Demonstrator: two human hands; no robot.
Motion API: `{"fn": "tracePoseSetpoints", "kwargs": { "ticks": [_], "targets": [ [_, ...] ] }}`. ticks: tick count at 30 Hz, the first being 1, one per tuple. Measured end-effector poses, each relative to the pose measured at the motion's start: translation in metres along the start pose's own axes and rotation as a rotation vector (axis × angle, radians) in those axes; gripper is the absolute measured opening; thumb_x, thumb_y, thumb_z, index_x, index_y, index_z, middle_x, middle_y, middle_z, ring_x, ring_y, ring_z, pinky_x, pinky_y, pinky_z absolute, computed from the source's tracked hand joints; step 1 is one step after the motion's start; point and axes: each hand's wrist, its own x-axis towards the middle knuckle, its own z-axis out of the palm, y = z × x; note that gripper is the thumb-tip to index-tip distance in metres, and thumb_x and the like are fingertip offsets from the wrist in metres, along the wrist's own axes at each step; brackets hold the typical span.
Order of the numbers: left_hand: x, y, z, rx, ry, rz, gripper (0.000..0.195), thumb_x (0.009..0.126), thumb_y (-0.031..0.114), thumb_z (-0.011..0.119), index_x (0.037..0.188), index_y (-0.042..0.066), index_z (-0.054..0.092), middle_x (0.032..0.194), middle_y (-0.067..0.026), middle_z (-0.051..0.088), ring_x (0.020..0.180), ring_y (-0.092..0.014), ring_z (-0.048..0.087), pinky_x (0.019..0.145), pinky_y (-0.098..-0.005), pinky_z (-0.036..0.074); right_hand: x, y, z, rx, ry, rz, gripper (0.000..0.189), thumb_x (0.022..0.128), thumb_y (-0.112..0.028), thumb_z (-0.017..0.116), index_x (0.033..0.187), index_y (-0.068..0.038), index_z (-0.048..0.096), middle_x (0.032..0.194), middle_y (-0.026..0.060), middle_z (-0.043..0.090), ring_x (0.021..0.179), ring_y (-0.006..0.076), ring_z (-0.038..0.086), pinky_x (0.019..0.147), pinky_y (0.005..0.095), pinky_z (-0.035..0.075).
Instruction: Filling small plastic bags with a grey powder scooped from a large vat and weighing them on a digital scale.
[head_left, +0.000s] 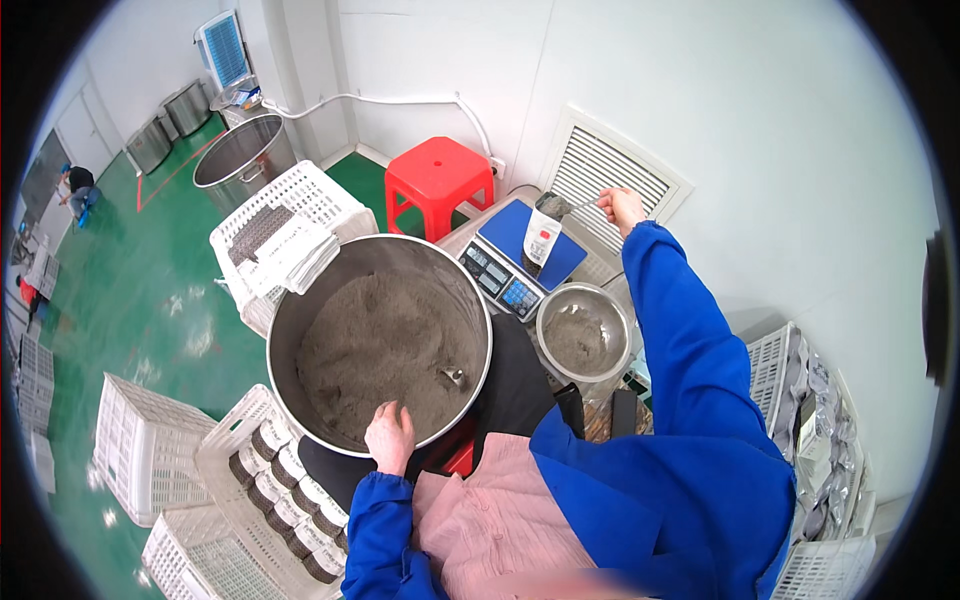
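My right hand (621, 209) grips the thin handle of a metal spoon (581, 205). Grey-brown powder is heaped at the spoon's far end, at the mouth of a white-and-dark printed pouch (541, 238). That pouch stands on the blue platform of a digital scale (504, 271). Over the near rim of a large steel pot (278, 375) is my left hand (390, 439), fingers loosely bent, with nothing visible in it. Powder (382, 345) fills much of the pot, and a metal scoop (454, 375) lies partly sunk in it. Beside the scale, a steel bowl (585, 367) holds more powder.
Flat pouches (296, 259) lie on an upturned white crate (300, 187) beyond the pot. Filled pouches (289, 499) stand in a crate at lower left. A red stool (437, 180) stands by the wall. Silvery bags (817, 442) fill a crate at right. A person (78, 187) crouches far left.
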Motion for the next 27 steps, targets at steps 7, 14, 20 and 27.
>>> {"fn": "tracePoseSetpoints", "kwargs": {
  "ticks": [7, 14, 20, 27],
  "targets": [
    [-0.001, -0.001, -0.002, 0.031, -0.027, 0.034, 0.023, 0.092, 0.021, 0.068, 0.104, 0.003, 0.074, 0.104, -0.0183, 0.074, 0.092, -0.038, 0.072, 0.081, -0.0472, 0.058, -0.013, -0.002, -0.035, 0.149, -0.013, 0.07, 0.021, 0.099, -0.012, 0.05, 0.108, -0.001, 0.065, 0.075, 0.0026, 0.064, 0.056, 0.0072, 0.05, 0.05, 0.0246, 0.042],
    [0.006, -0.004, -0.005, 0.063, -0.145, 0.052, 0.019, 0.092, 0.018, 0.068, 0.095, 0.002, 0.075, 0.102, -0.0165, 0.075, 0.083, -0.037, 0.073, 0.078, -0.0454, 0.058, -0.067, 0.017, -0.095, 0.132, -0.032, 0.134, 0.022, 0.103, -0.018, 0.05, 0.111, -0.004, 0.065, 0.076, -0.0012, 0.063, 0.058, 0.006, 0.048, 0.053, 0.0235, 0.04],
    [0.001, 0.008, -0.003, -0.059, 0.052, -0.035, 0.017, 0.093, 0.015, 0.066, 0.096, 0.001, 0.075, 0.142, -0.0172, 0.061, 0.09, -0.038, 0.074, 0.082, -0.0463, 0.058, -0.127, 0.116, -0.094, -0.536, -0.173, -0.131, 0.025, 0.104, -0.019, 0.048, 0.106, -0.005, 0.068, 0.072, 0.0061, 0.07, 0.059, 0.0179, 0.062, 0.06, 0.0329, 0.05],
    [0.001, -0.004, -0.003, 0.008, -0.063, 0.081, 0.019, 0.093, 0.018, 0.067, 0.093, 0.0, 0.074, 0.128, -0.0177, 0.069, 0.09, -0.038, 0.073, 0.079, -0.045, 0.059, -0.156, 0.132, -0.073, -1.023, -0.213, -0.373, 0.023, 0.102, -0.02, 0.049, 0.106, -0.008, 0.068, 0.078, 0.0151, 0.072, 0.079, 0.0381, 0.071, 0.076, 0.0504, 0.054]
  ]
}}
